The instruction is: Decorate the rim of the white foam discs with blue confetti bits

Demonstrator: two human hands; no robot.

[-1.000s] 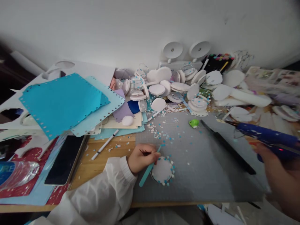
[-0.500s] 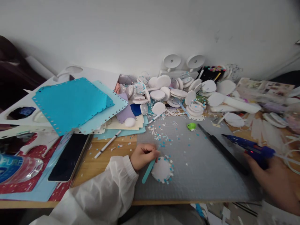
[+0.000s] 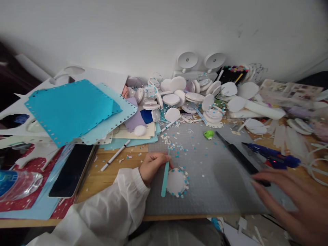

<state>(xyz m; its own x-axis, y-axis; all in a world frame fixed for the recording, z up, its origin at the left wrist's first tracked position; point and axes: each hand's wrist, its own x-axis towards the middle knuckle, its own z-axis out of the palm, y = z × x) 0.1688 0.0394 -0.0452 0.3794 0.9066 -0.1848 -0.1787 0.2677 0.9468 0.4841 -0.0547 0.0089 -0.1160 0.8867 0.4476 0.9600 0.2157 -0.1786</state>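
Note:
My left hand (image 3: 152, 166), in a white sleeve, is closed on a teal stick (image 3: 164, 178) that lies against the left edge of a white foam disc (image 3: 176, 181) rimmed with small blue bits on the grey mat (image 3: 220, 184). Low at the right, my right hand (image 3: 294, 201) hovers with its fingers stretched out and nothing in them, blurred by motion. Beyond it a blue glue gun (image 3: 273, 158) lies at the mat's right edge. A black ruler-like bar (image 3: 239, 157) lies diagonally on the mat near my right fingertips.
A heap of white foam discs (image 3: 194, 97) fills the back by the wall. Blue punched paper sheets (image 3: 69, 109) are stacked at the left over a black phone (image 3: 70, 171). A white pen (image 3: 115, 155), a green clip (image 3: 208, 134) and paper scraps lie about.
My right hand has set the blue glue gun down at the mat's right edge and drawn back toward me, open. My left hand has tilted the teal stick more upright beside the disc.

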